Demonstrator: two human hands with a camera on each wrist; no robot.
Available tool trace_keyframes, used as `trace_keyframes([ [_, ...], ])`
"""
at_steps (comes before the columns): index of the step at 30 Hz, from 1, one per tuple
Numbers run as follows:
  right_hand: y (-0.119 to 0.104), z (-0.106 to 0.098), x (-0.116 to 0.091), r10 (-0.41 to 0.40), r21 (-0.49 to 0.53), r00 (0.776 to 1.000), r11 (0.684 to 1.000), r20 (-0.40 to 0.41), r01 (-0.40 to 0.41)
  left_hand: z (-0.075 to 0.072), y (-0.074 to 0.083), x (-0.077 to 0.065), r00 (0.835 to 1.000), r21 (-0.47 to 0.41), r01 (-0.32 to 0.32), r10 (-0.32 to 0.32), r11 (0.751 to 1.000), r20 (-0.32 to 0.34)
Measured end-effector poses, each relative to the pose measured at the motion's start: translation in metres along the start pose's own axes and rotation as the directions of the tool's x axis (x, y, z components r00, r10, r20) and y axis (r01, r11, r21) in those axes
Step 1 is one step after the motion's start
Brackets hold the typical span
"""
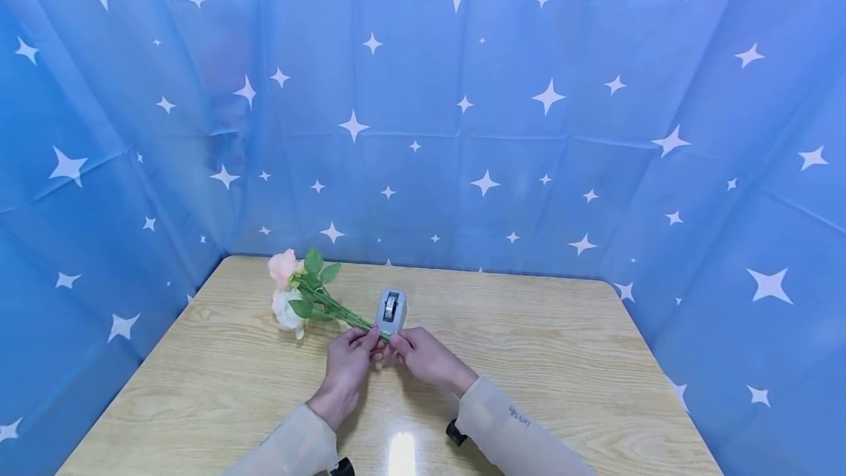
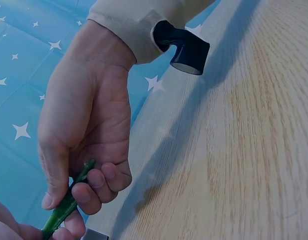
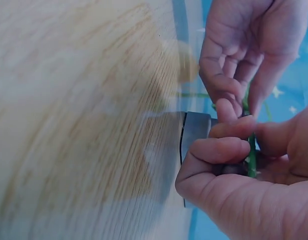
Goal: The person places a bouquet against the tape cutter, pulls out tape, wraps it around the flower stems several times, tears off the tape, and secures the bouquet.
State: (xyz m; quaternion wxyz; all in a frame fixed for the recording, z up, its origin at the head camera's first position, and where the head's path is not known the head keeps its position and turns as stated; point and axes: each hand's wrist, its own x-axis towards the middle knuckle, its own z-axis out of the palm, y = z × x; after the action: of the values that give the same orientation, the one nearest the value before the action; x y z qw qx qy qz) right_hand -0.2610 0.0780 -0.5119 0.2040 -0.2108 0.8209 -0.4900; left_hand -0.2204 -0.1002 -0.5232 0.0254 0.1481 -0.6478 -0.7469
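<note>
A bunch of artificial-looking flowers, one pale pink bloom (image 1: 283, 268) and one white bloom (image 1: 288, 310) with green leaves (image 1: 313, 261), points to the back left. Its green stems (image 1: 345, 312) run down toward the right. My left hand (image 1: 349, 367) pinches them near their lower part. Close beside it, my right hand (image 1: 432, 360) pinches the stem ends between thumb and fingers. In the left wrist view, a stem tip (image 2: 90, 164) pokes out past the fingers of the right hand (image 2: 89, 120). A grey tape dispenser (image 1: 399, 296) stands just behind both hands, its roll facing up.
The light wood table (image 1: 529, 344) extends around the hands. A blue curtain with white stars (image 1: 423, 94) closes in the back and both sides. Black wrist cameras (image 1: 455, 433) stick out below the sleeves.
</note>
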Motion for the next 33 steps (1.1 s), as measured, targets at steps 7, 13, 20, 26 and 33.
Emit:
trace_keyframes([
  [7, 0.003, 0.001, 0.005, 0.044, 0.025, 0.999, 0.999, -0.01, -0.044, -0.001, -0.003, 0.0, 1.0, -0.019, 0.004, -0.004, 1.0, 0.008],
  [13, 0.004, 0.002, 0.008, 0.049, 0.023, 0.999, 0.999, -0.014, -0.048, 0.0, -0.003, 0.0, 1.0, -0.049, 0.012, -0.011, 0.999, 0.022],
  [20, 0.003, 0.003, 0.01, 0.048, -0.002, 0.999, 0.999, -0.012, -0.048, 0.0, -0.005, 0.0, 1.0, -0.06, 0.012, -0.011, 0.998, 0.022],
  [26, 0.003, 0.003, 0.011, 0.029, -0.009, 0.999, 1.0, -0.02, -0.029, -0.001, -0.007, 0.0, 0.999, -0.045, 0.023, -0.022, 0.999, 0.024],
  [33, 0.005, 0.004, 0.011, 0.024, 0.017, 1.0, 1.0, -0.017, -0.023, -0.006, -0.021, 0.005, 0.999, -0.061, 0.008, -0.005, 0.998, 0.045],
])
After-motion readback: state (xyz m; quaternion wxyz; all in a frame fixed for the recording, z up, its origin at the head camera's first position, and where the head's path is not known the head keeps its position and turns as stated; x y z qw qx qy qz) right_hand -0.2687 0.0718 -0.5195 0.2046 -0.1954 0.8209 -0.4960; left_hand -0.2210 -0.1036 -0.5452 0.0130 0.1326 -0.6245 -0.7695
